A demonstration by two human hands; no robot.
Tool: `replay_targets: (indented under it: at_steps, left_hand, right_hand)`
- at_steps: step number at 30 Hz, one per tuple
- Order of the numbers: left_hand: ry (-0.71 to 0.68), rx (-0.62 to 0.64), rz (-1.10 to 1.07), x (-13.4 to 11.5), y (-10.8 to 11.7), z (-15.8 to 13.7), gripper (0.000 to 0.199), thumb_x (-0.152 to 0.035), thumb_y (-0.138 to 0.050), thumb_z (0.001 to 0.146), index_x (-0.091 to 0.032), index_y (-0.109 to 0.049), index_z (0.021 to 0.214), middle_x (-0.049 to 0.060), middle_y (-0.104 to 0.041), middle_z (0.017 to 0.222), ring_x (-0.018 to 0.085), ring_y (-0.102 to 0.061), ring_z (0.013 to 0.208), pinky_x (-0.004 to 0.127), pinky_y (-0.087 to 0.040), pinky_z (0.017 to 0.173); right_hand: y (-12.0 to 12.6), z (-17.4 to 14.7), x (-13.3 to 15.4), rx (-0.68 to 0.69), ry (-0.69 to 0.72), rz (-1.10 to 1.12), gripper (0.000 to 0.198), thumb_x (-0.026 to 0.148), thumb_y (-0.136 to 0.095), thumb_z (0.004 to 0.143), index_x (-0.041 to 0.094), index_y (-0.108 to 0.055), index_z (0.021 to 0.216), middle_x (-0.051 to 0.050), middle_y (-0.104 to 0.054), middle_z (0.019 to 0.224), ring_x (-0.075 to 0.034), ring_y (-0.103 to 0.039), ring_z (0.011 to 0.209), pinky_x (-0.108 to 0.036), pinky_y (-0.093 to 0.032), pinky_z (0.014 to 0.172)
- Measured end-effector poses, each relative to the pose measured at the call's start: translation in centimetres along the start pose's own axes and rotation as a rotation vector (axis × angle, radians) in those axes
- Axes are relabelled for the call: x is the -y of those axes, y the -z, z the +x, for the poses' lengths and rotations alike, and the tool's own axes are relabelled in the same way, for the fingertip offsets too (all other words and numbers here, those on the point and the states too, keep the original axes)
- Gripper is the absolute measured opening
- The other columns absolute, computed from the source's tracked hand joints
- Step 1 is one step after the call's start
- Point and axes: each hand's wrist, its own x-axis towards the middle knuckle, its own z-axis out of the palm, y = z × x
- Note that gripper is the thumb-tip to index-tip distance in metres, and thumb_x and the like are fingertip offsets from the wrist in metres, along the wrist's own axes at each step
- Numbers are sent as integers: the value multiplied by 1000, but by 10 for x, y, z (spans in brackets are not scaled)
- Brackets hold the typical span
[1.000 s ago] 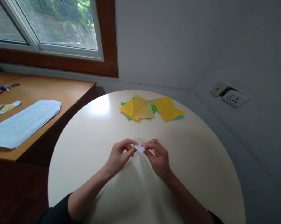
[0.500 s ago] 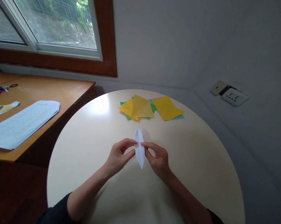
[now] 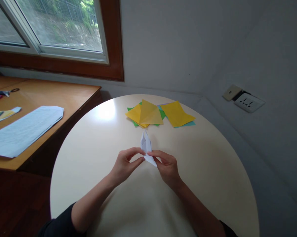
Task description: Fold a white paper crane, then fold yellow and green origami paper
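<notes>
A small piece of folded white paper [image 3: 148, 144], narrow and boat-like with pointed ends, is held above the round table [image 3: 89, 141]. My left hand [image 3: 125, 164] pinches its left edge between thumb and fingers. On the opposite edge, my right hand [image 3: 168, 166] pinches it the same way, fingertips close to the left ones. The far end shows an opening between two raised sides; the near tip slants toward my right thumb. My fingers cover part of its middle.
Yellow paper sheets [image 3: 150, 113] and green ones lie toward the table's far edge, with another yellow sheet [image 3: 178, 113] beside them. On the wooden desk [image 3: 81, 92] at left are printed pages [image 3: 27, 131] and scissors [image 3: 5, 93]. A wall socket [image 3: 249, 102] is at right.
The folded paper has tipped: its far end rises and shows its opening, while its near tip has swung up and right. Both hands keep their pinch, almost in place.
</notes>
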Motion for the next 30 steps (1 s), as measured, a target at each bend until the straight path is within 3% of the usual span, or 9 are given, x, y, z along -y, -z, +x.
replay_targets:
  at_steps: [7,12,16,30]
  left_hand:
    - [28,-38,54,1,-1,0,9,-24,-61,80,-17,-67,80,3,-69,80,15,-62,76,24,-47,71]
    - [115,-82,77,0,-3,1,16,-29,-60,79,-15,-64,73,3,-66,71,13,-58,65,22,-45,60]
    - [195,-117,71,-1,-4,2,23,-35,-63,76,-14,-60,67,2,-63,64,12,-54,58,22,-41,55]
    - [302,-110,-36,2,-9,2,30,-42,-63,75,-16,-54,65,4,-66,68,19,-65,71,27,-47,63]
  right_hand:
    - [-2,1,0,-7,-3,-74,11,18,-62,78,24,-70,82,-2,-71,81,-16,-65,77,-28,-53,73]
    - [-3,2,-5,-49,25,-70,8,20,-63,76,23,-69,80,-5,-66,87,-17,-62,84,-30,-52,76]
    - [-2,3,-5,2,-25,-28,10,22,-64,76,24,-70,84,-5,-67,89,-17,-62,84,-30,-53,73]
    - [-8,0,-7,-75,-139,-57,10,27,-61,77,19,-65,72,-3,-64,75,-15,-61,73,-27,-50,68]
